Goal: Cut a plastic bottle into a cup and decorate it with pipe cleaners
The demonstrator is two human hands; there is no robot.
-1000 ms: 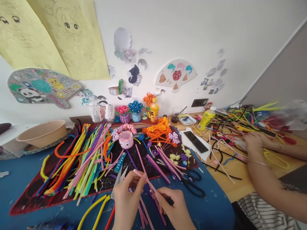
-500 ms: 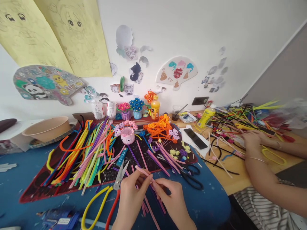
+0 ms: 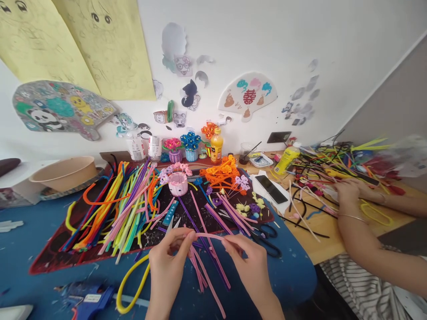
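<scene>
pink pipe cleaner (image 3: 209, 235) arches between pinching hands (image 3: 170, 251) held apart.

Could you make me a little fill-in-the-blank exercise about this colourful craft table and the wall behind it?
1. The left hand and right hand hold one strip coloured ____.
2. The glue gun lies to the ____ of the left hand.
3. Between the pink flowers and orange flowers stand ____ flowers.

Missing words: pink; left; blue.
</scene>
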